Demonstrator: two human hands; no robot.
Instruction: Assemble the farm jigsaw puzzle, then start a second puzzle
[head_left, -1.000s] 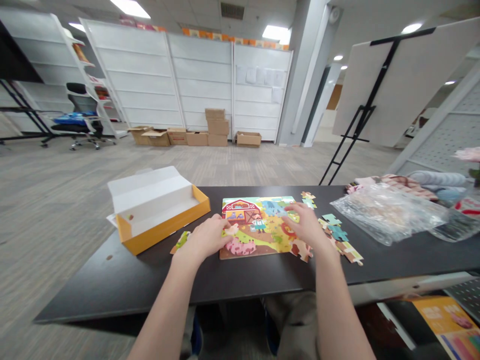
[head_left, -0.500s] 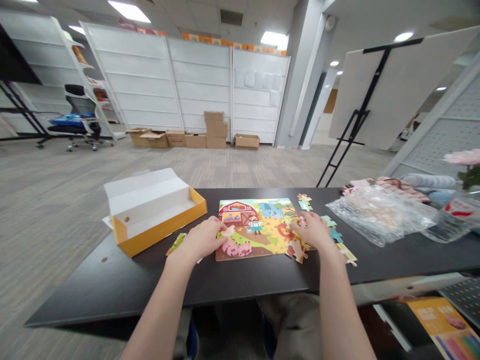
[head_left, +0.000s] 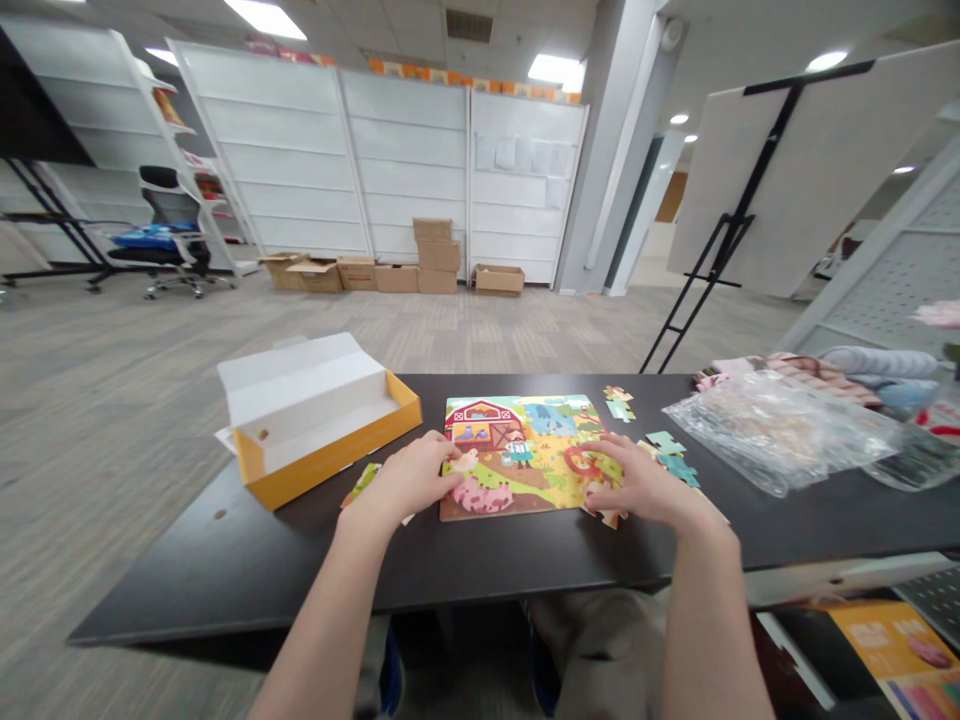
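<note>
A farm-scene jigsaw puzzle [head_left: 536, 480] with a red barn, a farmer and pink pigs lies flat on the dark table. At its left edge rests my left hand [head_left: 409, 480], thumb and fingers apart, touching the border near the white hen. My right hand [head_left: 637, 482] arches over the right side, its thumb and fingers spread around the red-maned lion and a brown-patterned piece [head_left: 611, 519]. That piece sticks out past the lower right edge, partly hidden by the thumb. Loose teal pieces [head_left: 679, 469] lie beyond the right hand. A green piece [head_left: 361, 485] sits left of my left hand.
An open yellow box [head_left: 337, 455] with a white lid stands at the left. More loose pieces [head_left: 619, 408] lie behind the puzzle's right corner. Clear plastic bags [head_left: 780, 430] and folded cloths [head_left: 817, 375] occupy the table's right side.
My right hand has shifted lower and turned, and its thumb and fingers are wider apart over the puzzle's right side. The left hand stays at the left edge. The view has swung slightly.
</note>
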